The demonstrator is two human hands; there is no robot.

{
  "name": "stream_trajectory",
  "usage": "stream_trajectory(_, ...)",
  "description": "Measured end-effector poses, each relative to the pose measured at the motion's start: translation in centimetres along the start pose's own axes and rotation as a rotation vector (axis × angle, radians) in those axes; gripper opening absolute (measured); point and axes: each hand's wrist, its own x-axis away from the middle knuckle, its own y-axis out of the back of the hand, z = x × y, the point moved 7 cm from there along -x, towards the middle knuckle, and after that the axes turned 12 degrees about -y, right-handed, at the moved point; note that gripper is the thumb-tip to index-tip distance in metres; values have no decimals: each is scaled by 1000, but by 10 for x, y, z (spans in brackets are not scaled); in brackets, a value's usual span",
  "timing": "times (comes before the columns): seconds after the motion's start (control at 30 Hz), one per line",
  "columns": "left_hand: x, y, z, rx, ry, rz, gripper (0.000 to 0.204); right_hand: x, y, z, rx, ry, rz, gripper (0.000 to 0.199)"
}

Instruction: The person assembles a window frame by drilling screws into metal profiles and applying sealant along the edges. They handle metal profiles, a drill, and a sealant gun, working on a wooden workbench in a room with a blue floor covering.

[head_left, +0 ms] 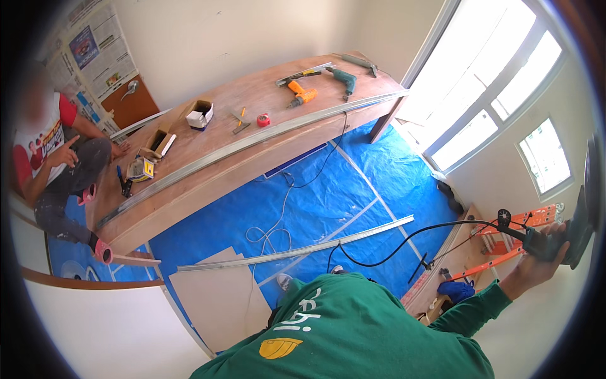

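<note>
My right hand (535, 270) is raised at the far right, its fingers wrapped round a corded angle grinder (548, 242). The tool's body is dark green, and a large dark disc (591, 183) stands nearly edge-on beside the light wall (562, 316). From its rear end a black cord (404, 243) sags leftward over the floor toward my feet. My green sleeve (476, 309) reaches out to the right. My left hand is out of sight, with my green top filling the lower middle of the view.
A long wooden table (221, 136) carries an orange drill (302, 95), a teal drill (344, 81), a red tape measure (264, 120) and boxes. Another person (60, 151) sits at its left end. Blue sheeting (322, 202), a metal channel (303, 245), a board (221, 297) and an orange ladder (505, 252) lie around.
</note>
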Motion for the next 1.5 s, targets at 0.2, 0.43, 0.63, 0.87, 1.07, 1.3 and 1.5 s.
stream_trajectory(0.2, 12, 2, 19, -159, -94, -50, 49, 4, -36, -35, -83, -133, 318, 54)
stream_trajectory(0.43, 26, 40, 17, 72, -78, -192, 49, 39, -100, -74, 65, -175, 288, 52)
stream_trajectory(0.63, 34, 60, 14, 598, 3, -540, 54, 41, -163, -164, -110, -419, 493, 51)
stream_trajectory(0.87, 40, 106, -54, 759, -213, -868, 46, 61, -269, -305, -347, -756, 693, 48)
stream_trajectory(1.07, 53, 151, -186, 982, -381, -1103, 41, 75, -326, -472, -263, -993, 556, 42)
stream_trajectory(1.3, 50, 149, -276, 1235, -514, -1348, 31, 117, -393, -693, -205, -1476, 578, 35)
stream_trajectory(1.5, 102, 140, -371, 1153, -632, -1648, 30, 184, -383, -873, -269, -1789, 589, 33)
